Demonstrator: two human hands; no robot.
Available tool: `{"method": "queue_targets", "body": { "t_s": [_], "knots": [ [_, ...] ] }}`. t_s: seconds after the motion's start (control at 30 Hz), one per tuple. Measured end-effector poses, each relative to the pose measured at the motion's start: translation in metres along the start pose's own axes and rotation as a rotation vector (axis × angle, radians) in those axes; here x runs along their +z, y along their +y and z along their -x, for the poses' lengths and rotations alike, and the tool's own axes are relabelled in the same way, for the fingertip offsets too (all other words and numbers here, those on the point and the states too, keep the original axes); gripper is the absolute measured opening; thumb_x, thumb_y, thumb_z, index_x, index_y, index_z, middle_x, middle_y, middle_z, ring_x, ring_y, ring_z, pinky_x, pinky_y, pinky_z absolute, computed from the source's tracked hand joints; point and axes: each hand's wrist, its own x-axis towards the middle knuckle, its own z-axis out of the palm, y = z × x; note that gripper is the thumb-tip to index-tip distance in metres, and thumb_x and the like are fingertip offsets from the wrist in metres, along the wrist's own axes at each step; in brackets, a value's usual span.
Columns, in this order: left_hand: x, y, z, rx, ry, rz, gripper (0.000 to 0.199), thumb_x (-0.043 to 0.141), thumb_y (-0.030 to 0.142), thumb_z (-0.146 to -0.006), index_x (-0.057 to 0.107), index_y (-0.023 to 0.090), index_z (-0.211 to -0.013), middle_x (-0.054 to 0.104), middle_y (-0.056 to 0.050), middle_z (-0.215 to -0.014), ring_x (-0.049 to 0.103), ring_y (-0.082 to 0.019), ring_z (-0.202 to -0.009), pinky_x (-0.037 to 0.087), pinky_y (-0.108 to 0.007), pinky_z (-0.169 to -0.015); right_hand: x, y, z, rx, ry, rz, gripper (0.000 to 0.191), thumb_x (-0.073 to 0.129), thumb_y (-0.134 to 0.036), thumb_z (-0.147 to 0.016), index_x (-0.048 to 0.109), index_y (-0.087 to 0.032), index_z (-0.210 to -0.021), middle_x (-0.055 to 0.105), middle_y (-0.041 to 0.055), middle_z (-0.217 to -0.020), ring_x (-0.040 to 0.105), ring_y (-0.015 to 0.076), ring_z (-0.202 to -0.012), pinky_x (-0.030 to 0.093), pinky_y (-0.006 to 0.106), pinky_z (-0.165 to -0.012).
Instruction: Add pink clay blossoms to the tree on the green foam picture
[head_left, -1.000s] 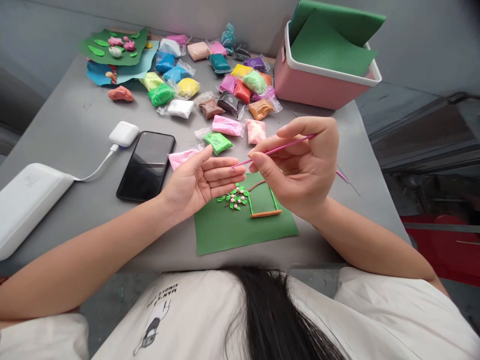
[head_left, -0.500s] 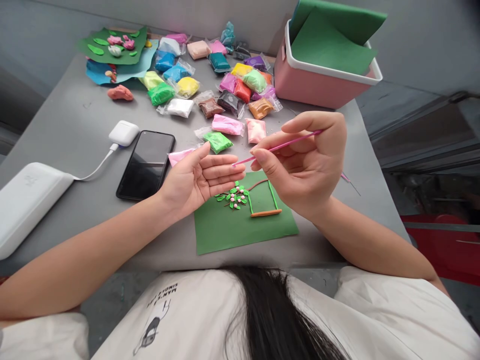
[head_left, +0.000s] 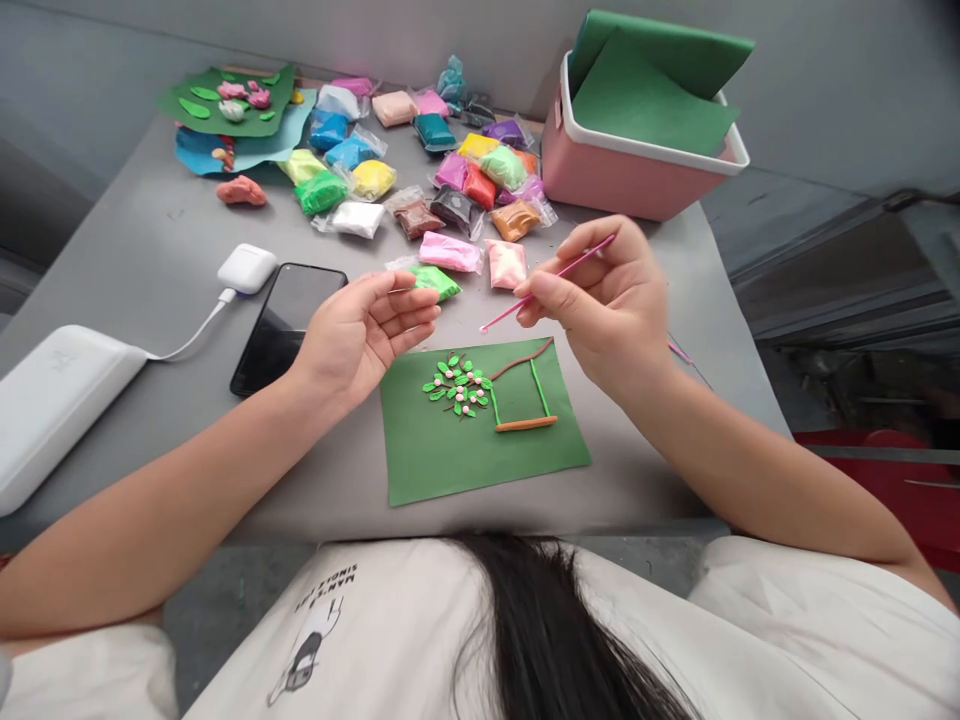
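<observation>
One pink tool, clamped in the right hand, has parted from the open left hand.

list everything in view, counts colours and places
table: 1, grey, centre
clay picture: 1, mostly green, front centre
tools: 2, pink, right hand and table
clay packets: over twenty, mixed, back centre
clay lump: 1, coral, back left
flower sheet: 1, green, back left
lower sheet: 1, blue, beneath
bin: 1, pink, back right
bin sheets: at least 2, green, inside
phone: 1, black, left
power bank: 1, white, far left
cable: 1, white, left
small case: 1, white, by phone
red object: 1, right edge
wall: 1, grey, behind
shirt: 1, cream, bottom
hair: 1 length, black, bottom
left hand, right hand: 1 each, bare, centre
</observation>
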Motion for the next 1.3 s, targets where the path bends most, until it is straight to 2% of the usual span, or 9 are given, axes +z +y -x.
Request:
{"method": "queue_targets", "body": {
  "t_s": [0.13,0.23,0.37,0.6,0.87,1.1,1.3],
  "knots": [
    [0.002,-0.001,0.003,0.041,-0.057,-0.134,0.009,0.069,0.024,-0.09,0.069,0.018,-0.084,0.08,-0.004,-0.082,0.078,-0.017,-0.081,0.063,-0.03,-0.087,-0.003,0.023,0.011,0.176,0.016,-0.097,0.051,0.096,-0.05,-0.075,0.053,-0.026,-0.091,0.079,-0.0072,-0.077,0.075,0.0113,-0.059,0.064,0.026,-0.059],
    [0.003,-0.004,0.007,0.102,-0.122,-0.262,0.003,0.07,0.016,-0.087,0.069,0.019,-0.085,0.081,-0.004,-0.085,0.079,-0.018,-0.091,0.06,-0.034,-0.098,0.0,0.028,0.016,0.295,0.001,-0.122,0.051,0.096,-0.048,-0.074,0.054,-0.024,-0.091,0.079,-0.0064,-0.075,0.077,0.0118,-0.065,0.065,0.025,-0.065],
    [0.002,-0.009,0.01,0.114,-0.175,-0.326,0.01,0.071,0.014,-0.083,0.066,0.019,-0.089,0.082,-0.005,-0.091,0.078,-0.022,-0.1,0.057,-0.04,-0.106,0.002,0.03,0.019,0.368,-0.04,-0.119,0.052,0.096,-0.046,-0.075,0.052,-0.023,-0.09,0.08,-0.0043,-0.077,0.079,0.013,-0.068,0.066,0.026,-0.068],
    [-0.001,-0.01,0.009,0.184,-0.183,-0.41,0.02,0.069,0.013,-0.08,0.059,0.021,-0.096,0.082,-0.003,-0.096,0.078,-0.024,-0.109,0.055,-0.042,-0.108,0.005,0.028,0.019,0.432,-0.04,-0.144,0.052,0.098,-0.044,-0.073,0.053,-0.022,-0.087,0.081,-0.0037,-0.076,0.079,0.0121,-0.068,0.066,0.024,-0.068],
    [-0.007,-0.017,0.005,0.203,-0.251,-0.427,0.029,0.07,0.019,-0.077,0.056,0.02,-0.102,0.08,-0.003,-0.102,0.077,-0.025,-0.114,0.057,-0.046,-0.107,0.005,0.027,0.023,0.433,-0.053,-0.112,0.05,0.096,-0.046,-0.075,0.053,-0.024,-0.086,0.081,-0.0034,-0.078,0.08,0.0139,-0.07,0.068,0.028,-0.071],
    [-0.01,-0.024,0.006,0.24,-0.293,-0.445,0.04,0.069,0.021,-0.079,0.049,0.021,-0.113,0.077,-0.003,-0.105,0.078,-0.022,-0.103,0.06,-0.047,-0.102,0.004,0.032,0.025,0.391,-0.064,-0.161,0.045,0.095,-0.039,-0.078,0.054,-0.023,-0.087,0.082,-0.0046,-0.078,0.081,0.0122,-0.07,0.068,0.025,-0.07],
    [-0.014,-0.029,0.005,0.27,-0.318,-0.514,0.047,0.067,0.021,-0.079,0.042,0.024,-0.119,0.074,-0.004,-0.111,0.078,-0.022,-0.103,0.06,-0.045,-0.1,0.003,0.033,0.026,0.404,-0.075,-0.139,0.047,0.095,-0.041,-0.078,0.053,-0.023,-0.087,0.081,-0.0044,-0.079,0.081,0.0129,-0.07,0.069,0.026,-0.07]
  ]
}}
